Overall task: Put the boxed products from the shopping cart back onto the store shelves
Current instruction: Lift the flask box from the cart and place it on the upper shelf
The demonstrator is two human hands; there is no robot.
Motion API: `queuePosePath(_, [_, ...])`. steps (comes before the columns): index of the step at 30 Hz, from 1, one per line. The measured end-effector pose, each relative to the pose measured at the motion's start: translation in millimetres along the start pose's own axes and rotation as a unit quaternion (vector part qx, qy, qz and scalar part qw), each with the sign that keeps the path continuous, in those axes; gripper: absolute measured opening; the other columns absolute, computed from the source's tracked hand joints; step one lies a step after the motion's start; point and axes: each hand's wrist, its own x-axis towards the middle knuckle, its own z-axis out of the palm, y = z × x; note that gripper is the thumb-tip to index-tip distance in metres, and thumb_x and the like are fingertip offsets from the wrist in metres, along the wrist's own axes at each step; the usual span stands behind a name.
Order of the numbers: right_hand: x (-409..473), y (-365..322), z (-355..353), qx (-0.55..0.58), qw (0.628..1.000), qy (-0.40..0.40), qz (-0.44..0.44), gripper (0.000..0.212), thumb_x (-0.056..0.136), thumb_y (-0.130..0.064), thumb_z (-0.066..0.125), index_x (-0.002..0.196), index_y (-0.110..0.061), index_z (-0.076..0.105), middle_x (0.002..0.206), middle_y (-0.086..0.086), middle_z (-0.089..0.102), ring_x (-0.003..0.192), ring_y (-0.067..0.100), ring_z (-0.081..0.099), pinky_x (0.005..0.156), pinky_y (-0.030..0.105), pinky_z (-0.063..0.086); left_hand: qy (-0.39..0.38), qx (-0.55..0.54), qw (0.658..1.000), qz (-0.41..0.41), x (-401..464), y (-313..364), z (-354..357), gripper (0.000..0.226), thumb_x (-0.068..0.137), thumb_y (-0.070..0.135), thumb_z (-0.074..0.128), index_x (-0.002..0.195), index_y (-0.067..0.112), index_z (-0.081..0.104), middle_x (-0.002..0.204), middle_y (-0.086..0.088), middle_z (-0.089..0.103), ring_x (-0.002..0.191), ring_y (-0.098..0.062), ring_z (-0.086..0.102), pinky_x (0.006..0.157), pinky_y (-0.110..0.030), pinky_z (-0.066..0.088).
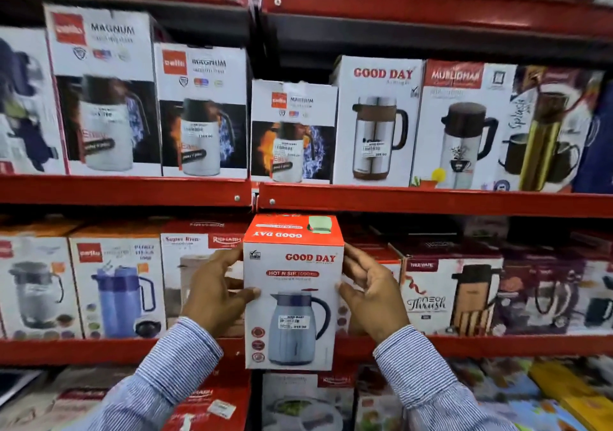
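I hold a white Good Day box [293, 293] with a red top and a picture of a grey-blue jug, upright, in front of the middle shelf. My left hand [217, 293] grips its left side and my right hand [371, 293] grips its right side, thumbs on the front face. The box bottom hangs slightly below the red edge of the middle shelf [497, 344]. The shopping cart is out of view.
Red metal shelves are packed with boxed flasks and jugs. The upper shelf [431, 198] carries Magnum boxes [202, 112] and another Good Day box [376, 122]. A Super Jiva box [195, 251] and a Neo Thrush box [447, 294] flank the held box. More boxes fill the shelf below.
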Motion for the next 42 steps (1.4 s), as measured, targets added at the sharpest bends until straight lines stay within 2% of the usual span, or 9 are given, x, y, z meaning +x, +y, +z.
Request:
queuePosePath(6, [30, 4, 3, -0.054, 0.998, 0.010, 0.015, 0.067, 0.083, 0.011, 0.058, 0.137, -0.026, 0.046, 0.126, -0.009, 0.064, 0.110, -0.005, 0.061, 0.089, 0.016, 0.052, 0.010, 0.015, 0.999, -0.033, 22, -4, 12, 0.066, 0.075, -0.006, 0.074, 0.131, 0.024, 0.054, 0.124, 0.009, 0.048, 0.098, -0.021, 0.062, 0.076, -0.034, 0.060])
queuePosePath(9, [44, 11, 6, -0.072, 0.997, 0.011, 0.028, 0.067, 0.082, 0.011, 0.059, 0.138, -0.024, 0.045, 0.131, -0.005, 0.062, 0.117, 0.004, 0.059, 0.088, 0.014, 0.049, 0.018, -0.015, 0.999, -0.047, 32, -11, 20, 0.066, 0.077, -0.010, 0.071, 0.132, 0.023, 0.053, 0.126, 0.007, 0.048, 0.100, -0.025, 0.064, 0.078, -0.043, 0.062])
queuePosePath(17, [67, 19, 13, -0.132, 0.990, 0.032, 0.037, 0.066, 0.082, 0.009, 0.061, 0.140, -0.016, 0.042, 0.133, 0.002, 0.062, 0.120, 0.010, 0.058, 0.071, -0.003, 0.045, 0.074, 0.008, 0.997, -0.005, 48, -32, 41, 0.078, 0.077, -0.013, 0.068, 0.131, 0.039, 0.050, 0.122, 0.004, 0.055, 0.103, -0.027, 0.067, 0.083, -0.046, 0.061])
queuePosePath(21, [78, 22, 15, -0.162, 0.986, 0.030, 0.040, 0.060, 0.082, 0.010, 0.059, 0.136, -0.012, 0.045, 0.128, 0.002, 0.064, 0.117, 0.010, 0.060, 0.075, 0.001, 0.046, 0.099, 0.013, 0.995, -0.007, 52, -33, 50, 0.079, 0.076, -0.014, 0.066, 0.133, 0.038, 0.050, 0.114, 0.013, 0.060, 0.095, -0.022, 0.071, 0.087, -0.044, 0.060])
queuePosePath(26, [87, 26, 15, -0.195, 0.978, 0.033, 0.059, 0.054, 0.080, 0.011, 0.059, 0.128, -0.011, 0.052, 0.128, 0.007, 0.065, 0.120, 0.017, 0.061, 0.098, 0.034, 0.053, 0.097, -0.019, 0.995, -0.034, 56, -41, 62, 0.075, 0.080, -0.013, 0.062, 0.134, 0.037, 0.046, 0.128, -0.004, 0.067, 0.101, -0.022, 0.071, 0.089, -0.049, 0.059])
queuePosePath(34, [84, 21, 23, -0.342, 0.938, 0.005, 0.057, 0.040, 0.083, 0.003, 0.059, 0.120, -0.009, 0.056, 0.119, 0.010, 0.067, 0.111, 0.026, 0.064, 0.093, 0.029, 0.049, 0.087, 0.052, 0.994, -0.036, 53, -49, 70, 0.059, 0.082, -0.010, 0.062, 0.131, 0.021, 0.050, 0.124, -0.011, 0.069, 0.104, -0.029, 0.070, 0.089, -0.048, 0.059])
queuePosePath(38, [75, 15, 23, -0.389, 0.920, -0.011, 0.051, 0.060, 0.084, -0.005, 0.060, 0.139, -0.008, 0.036, 0.115, 0.011, 0.067, 0.107, 0.026, 0.065, 0.084, 0.028, 0.050, 0.085, 0.085, 0.992, -0.024, 43, -47, 71, 0.062, 0.084, 0.001, 0.064, 0.139, 0.022, 0.043, 0.124, -0.010, 0.069, 0.105, -0.029, 0.070, 0.094, -0.046, 0.057])
queuePosePath(40, [66, 16, 18, -0.393, 0.919, -0.018, 0.036, 0.077, 0.085, -0.009, 0.061, 0.149, -0.011, 0.019, 0.127, 0.012, 0.060, 0.117, 0.027, 0.058, 0.094, 0.030, 0.047, 0.086, 0.116, 0.990, -0.007, 29, -47, 69, 0.073, 0.084, 0.012, 0.068, 0.148, 0.018, 0.033, 0.134, -0.010, 0.063, 0.117, -0.028, 0.063, 0.104, -0.039, 0.049])
queuePosePath(42, [51, 21, 10, -0.407, 0.913, -0.028, -0.004, 0.083, 0.087, -0.016, 0.061, 0.152, -0.014, 0.010, 0.151, 0.012, 0.037, 0.139, 0.029, 0.036, 0.112, 0.034, 0.033, 0.076, 0.137, 0.987, 0.032, 9, -44, 69, 0.081, 0.084, 0.020, 0.069, 0.152, 0.016, 0.024, 0.152, -0.008, 0.044, 0.137, -0.025, 0.047, 0.113, -0.034, 0.038])
